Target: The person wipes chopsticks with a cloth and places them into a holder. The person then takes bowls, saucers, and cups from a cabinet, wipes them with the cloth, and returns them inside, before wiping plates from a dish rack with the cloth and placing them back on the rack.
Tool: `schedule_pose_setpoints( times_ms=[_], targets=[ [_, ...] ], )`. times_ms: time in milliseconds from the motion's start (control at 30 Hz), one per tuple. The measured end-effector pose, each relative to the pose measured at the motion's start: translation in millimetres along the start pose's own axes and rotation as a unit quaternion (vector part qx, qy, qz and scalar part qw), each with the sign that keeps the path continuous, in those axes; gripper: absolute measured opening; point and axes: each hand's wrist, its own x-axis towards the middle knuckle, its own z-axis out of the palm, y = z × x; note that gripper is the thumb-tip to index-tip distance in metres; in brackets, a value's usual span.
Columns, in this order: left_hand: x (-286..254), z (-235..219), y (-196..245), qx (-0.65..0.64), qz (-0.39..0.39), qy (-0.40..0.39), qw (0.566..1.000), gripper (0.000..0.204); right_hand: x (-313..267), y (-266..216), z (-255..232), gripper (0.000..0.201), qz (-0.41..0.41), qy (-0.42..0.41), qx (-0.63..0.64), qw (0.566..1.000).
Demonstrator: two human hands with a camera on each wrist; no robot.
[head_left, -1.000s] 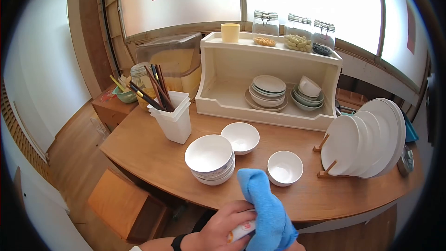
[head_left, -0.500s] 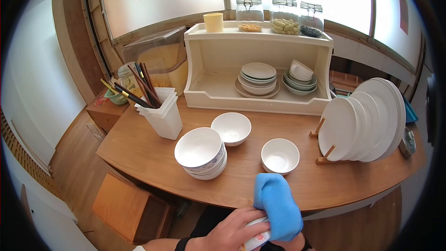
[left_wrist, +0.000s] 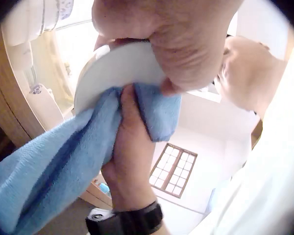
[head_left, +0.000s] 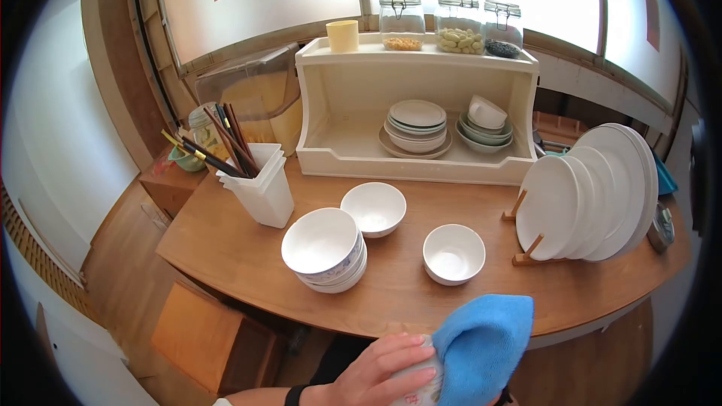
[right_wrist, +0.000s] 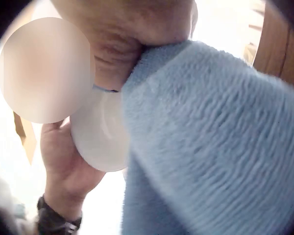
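Low at the table's front edge, my left hand (head_left: pixel 380 372) grips a white bowl (left_wrist: pixel 117 71) with a printed pattern on its outside. My right hand (left_wrist: pixel 132 139) holds a blue cloth (head_left: pixel 485 346) against the bowl, its thumb lying over the fabric at the rim. In the head view the cloth hides most of that hand; a long end of it hangs down in the left wrist view. Just beyond stand a single white bowl (head_left: pixel 453 256), another white bowl (head_left: pixel 374 210), and a stack of bowls (head_left: pixel 323 244) with a blue pattern on the upper one.
White plates (head_left: pixel 549 210) stand in a wooden rack at the right. A white holder (head_left: pixel 267 195) with chopsticks is at the left. Behind, a cream shelf (head_left: pixel 338 162) holds stacked dishes, with glass jars (head_left: pixel 459 26) and a yellow cup (head_left: pixel 343 36) on top. A wooden stool (head_left: pixel 199 331) stands below left.
The head view has shifted, then steadied. Both hands have moved right with the bowl and cloth; the cloth has turned and spread wider. The bowls on the table have stayed put.
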Motion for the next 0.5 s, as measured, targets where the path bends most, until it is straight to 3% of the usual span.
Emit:
schedule_pose_setpoints(
  times_ms=[67,167,233,333,400,467,500],
  targets=[
    [3.6,-9.4,1.0,0.021,-0.007,-0.039,0.999,0.042,35.7,-26.5,11.8,0.049,-0.001,0.002,-0.005,1.000],
    [-5.8,4.9,-9.2,-0.085,0.038,0.026,0.995,0.037,97.1,-72.2,32.6,0.047,0.000,0.001,-0.010,1.000],
    [-12.9,27.7,-6.5,-0.081,0.101,0.170,0.977,0.032,134.4,-98.8,45.6,0.047,-0.003,0.004,-0.010,1.000],
    [-2.5,10.5,9.1,-0.030,0.031,0.112,0.993,0.033,159.9,-119.3,58.8,0.045,-0.005,0.007,-0.004,1.000],
    [4.8,-0.4,9.0,-0.062,0.024,0.109,0.992,0.033,159.7,-118.3,56.5,0.045,-0.010,0.009,-0.009,1.000],
    [3.5,-13.7,10.7,0.024,0.028,-0.010,0.999,0.033,154.8,-112.4,51.8,0.044,-0.011,0.012,-0.014,1.000],
    [3.5,-11.6,15.6,0.029,0.010,-0.006,1.000,0.030,150.5,-108.4,49.4,0.043,-0.010,0.013,-0.015,1.000]
  ],
)
